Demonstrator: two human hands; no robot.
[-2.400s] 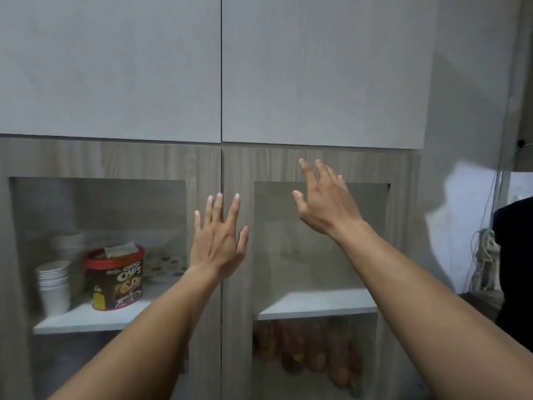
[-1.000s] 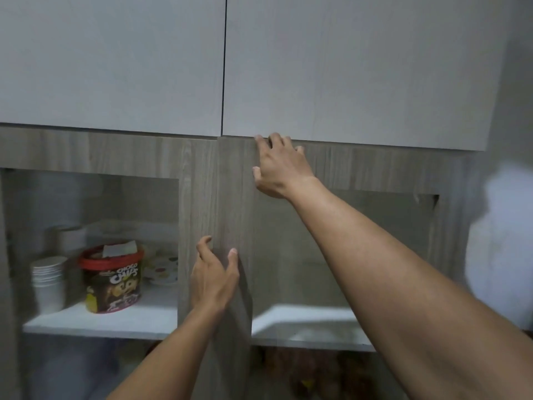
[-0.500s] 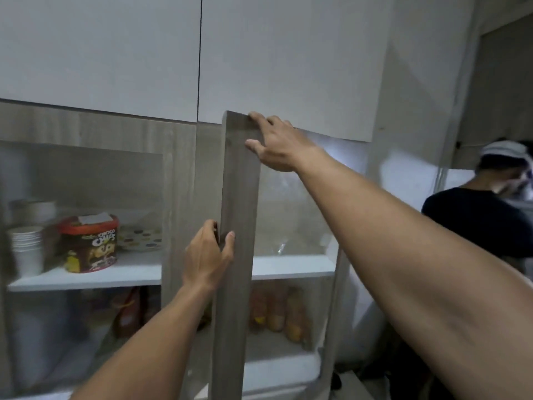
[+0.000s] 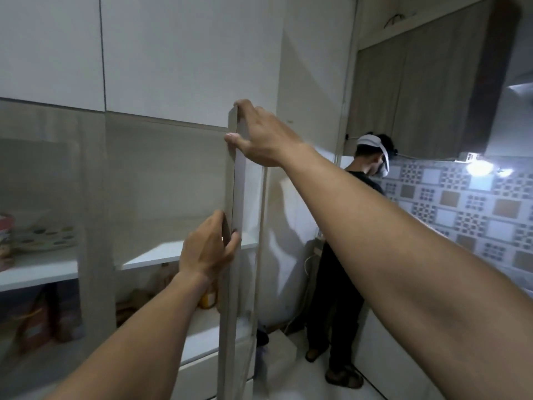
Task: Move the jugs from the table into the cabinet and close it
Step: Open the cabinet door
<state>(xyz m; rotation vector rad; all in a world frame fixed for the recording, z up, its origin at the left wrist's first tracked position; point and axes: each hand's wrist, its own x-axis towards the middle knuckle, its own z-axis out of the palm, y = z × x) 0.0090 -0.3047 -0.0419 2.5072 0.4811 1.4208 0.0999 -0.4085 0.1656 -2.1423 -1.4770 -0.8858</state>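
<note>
You have pulled the cabinet door (image 4: 234, 255) much farther open, so now you see it edge-on. Your right hand (image 4: 261, 134) holds its top corner, fingers wrapped over the edge, and your left hand (image 4: 206, 249) pinches the edge lower down. No jugs show; the white shelf (image 4: 153, 254) is bare.

I stand in a home kitchen. The tall grey wood-grain cabinet (image 4: 95, 197) before me has plain white upper doors (image 4: 190, 59) above it and white shelves (image 4: 161, 254) inside, with food packets (image 4: 37, 321) below them. To the right of the cabinet runs a wall of patterned square tiles (image 4: 461, 203), lit by a bright lamp (image 4: 478, 168) under dark wood-grain wall cupboards (image 4: 427, 90).
</note>
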